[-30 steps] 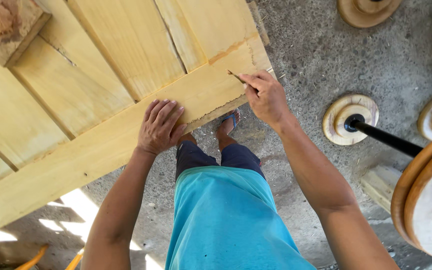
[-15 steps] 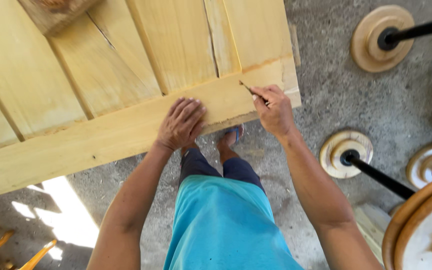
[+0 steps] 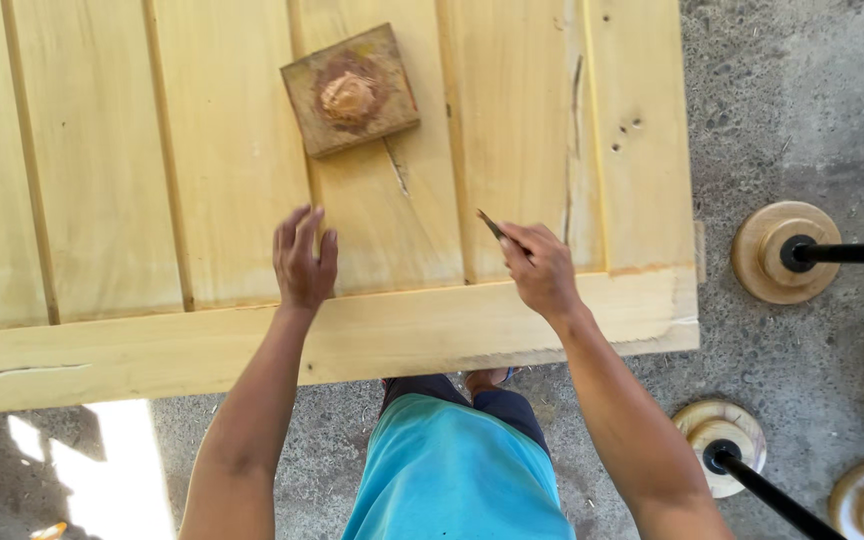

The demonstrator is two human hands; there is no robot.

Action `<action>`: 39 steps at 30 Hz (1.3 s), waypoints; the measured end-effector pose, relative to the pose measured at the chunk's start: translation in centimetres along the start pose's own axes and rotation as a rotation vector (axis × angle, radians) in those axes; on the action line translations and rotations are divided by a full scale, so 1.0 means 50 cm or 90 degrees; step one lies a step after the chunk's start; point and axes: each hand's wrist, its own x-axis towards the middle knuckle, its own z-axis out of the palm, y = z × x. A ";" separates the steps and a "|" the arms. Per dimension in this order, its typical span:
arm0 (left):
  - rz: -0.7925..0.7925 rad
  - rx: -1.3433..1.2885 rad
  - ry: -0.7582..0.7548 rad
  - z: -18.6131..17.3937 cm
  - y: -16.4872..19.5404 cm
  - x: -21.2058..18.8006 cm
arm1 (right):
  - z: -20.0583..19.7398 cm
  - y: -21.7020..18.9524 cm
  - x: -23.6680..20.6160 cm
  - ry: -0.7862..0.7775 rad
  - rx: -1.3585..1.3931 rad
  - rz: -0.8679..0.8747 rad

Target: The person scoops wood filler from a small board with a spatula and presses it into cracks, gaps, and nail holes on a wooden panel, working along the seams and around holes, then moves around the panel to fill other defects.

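A large panel [image 3: 252, 170] of pale yellow planks is seen lying flat, its boards joined side by side with narrow grooves between them and a wider cross rail [image 3: 352, 340] along the near edge. Cracks and small knots are visible near its right side. The left hand [image 3: 304, 262] is laid flat on the planks just above the rail, its fingers [image 3: 297, 230] released and spread. The right hand [image 3: 542, 268] is clenched around a thin dark tool [image 3: 492, 226], whose tip is pointed at the groove between two planks; whether the tip touches the wood cannot be told.

Compared with half a second earlier, both hands have been moved from the cross rail up onto the planks, and more of the panel is brought into view. A small square wooden block [image 3: 352, 90] carrying a lump of brownish paste [image 3: 349, 96] is now seen resting on the panel beyond the hands.

On the concrete floor [image 3: 802, 100] to the right, round wooden discs [image 3: 772, 250] on dark rods [image 3: 852, 253] are seen.
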 end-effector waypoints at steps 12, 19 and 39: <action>-0.369 -0.288 -0.104 0.034 -0.112 0.303 | 0.261 -0.262 0.348 0.023 0.104 0.126; -0.382 -0.369 -0.011 0.088 -0.058 0.297 | 0.205 -0.289 0.385 -0.026 0.221 0.142; -0.499 -0.076 0.251 0.264 0.459 -0.145 | -0.347 0.062 0.468 -0.212 0.185 -0.032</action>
